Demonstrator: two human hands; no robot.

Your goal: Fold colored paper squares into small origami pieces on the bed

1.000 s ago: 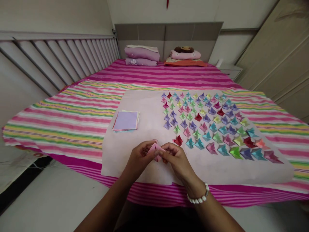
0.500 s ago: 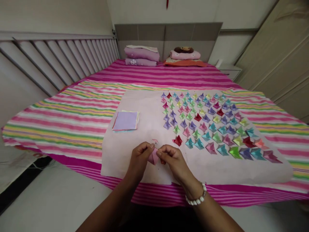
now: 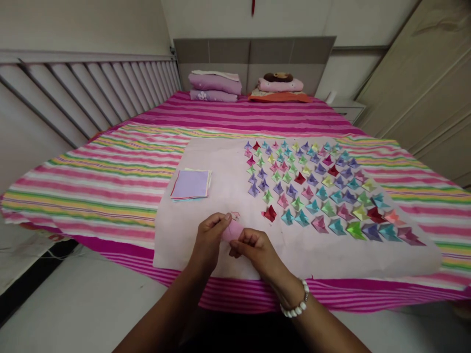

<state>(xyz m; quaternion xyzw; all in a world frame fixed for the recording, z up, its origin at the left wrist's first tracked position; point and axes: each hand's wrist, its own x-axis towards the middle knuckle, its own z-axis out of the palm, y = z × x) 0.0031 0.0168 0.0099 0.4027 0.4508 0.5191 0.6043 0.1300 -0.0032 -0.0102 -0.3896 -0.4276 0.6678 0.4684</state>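
Observation:
A folded piece of pink origami paper (image 3: pixel 232 230) is held between my two hands, just above the front part of the pale sheet. My left hand (image 3: pixel 210 240) pinches its upper left edge between thumb and fingers. Lower down on the other side, my right hand (image 3: pixel 254 251) grips the paper's bottom right corner, fingers curled. Right of my hands sits a dark red folded paper piece (image 3: pixel 270 214), the nearest of several rows of small folded paper pieces (image 3: pixel 297 203) in many colours. A stack of square paper (image 3: pixel 190 184), lilac on top, lies to the left.
The pale sheet (image 3: pixel 176 245) covers the middle of a bed with a striped cover (image 3: pixel 91 171). Folded purple bedding (image 3: pixel 215 87) and a pink bundle (image 3: pixel 280 85) stand by the headboard (image 3: pixel 253 51). A railing (image 3: pixel 103 93) runs along the left side.
The pink paper has turned in my hands and shows a broader face. My right hand has shifted down to its lower corner; my left hand has moved slightly left.

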